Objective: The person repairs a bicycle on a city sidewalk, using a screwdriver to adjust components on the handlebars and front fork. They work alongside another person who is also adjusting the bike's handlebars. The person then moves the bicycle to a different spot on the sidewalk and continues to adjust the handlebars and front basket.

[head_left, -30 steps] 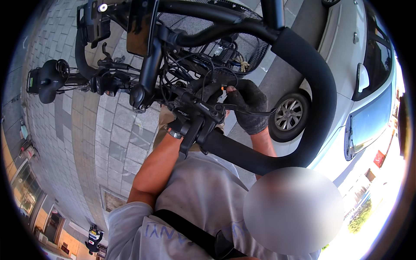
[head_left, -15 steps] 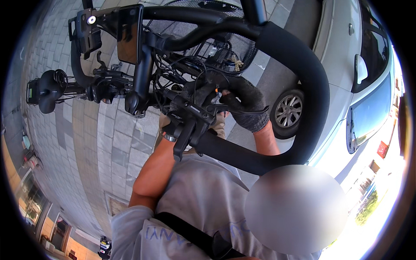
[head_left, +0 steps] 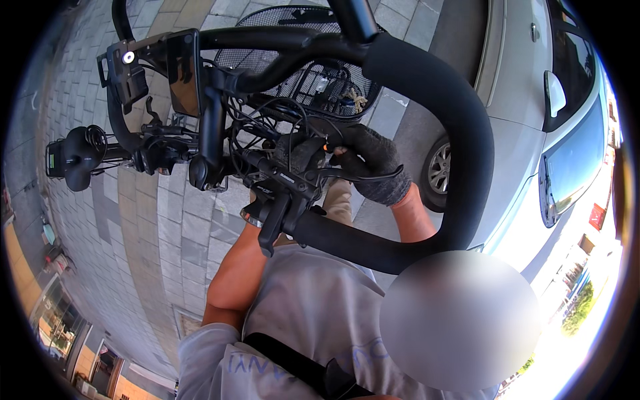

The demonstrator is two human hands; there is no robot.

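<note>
Both my hands wear dark grey gloves and meet behind the brake lever assembly of a black bicycle handlebar (head_left: 437,93). My left hand (head_left: 299,152) is bent among the black cables (head_left: 243,123), partly hidden by the lever body (head_left: 287,183). My right hand (head_left: 377,160) is closed in a pinch, with bare fingertips showing. Between the two hands is a small orange piece (head_left: 326,148); what exactly the fingers grip is too small to make out. The brake lever blade (head_left: 377,175) crosses in front of my right hand.
A black mesh basket (head_left: 267,57) with a lock-like item and cord sits beyond the bar. A dark flat-screened device (head_left: 183,73) is mounted at left, near a black saddle (head_left: 83,160). A silver car (head_left: 513,100) stands close on the right, over grey paving (head_left: 173,220).
The handlebar and both hands have shifted slightly left in the view. My hands remain together around the orange piece, with little change in their grip.
</note>
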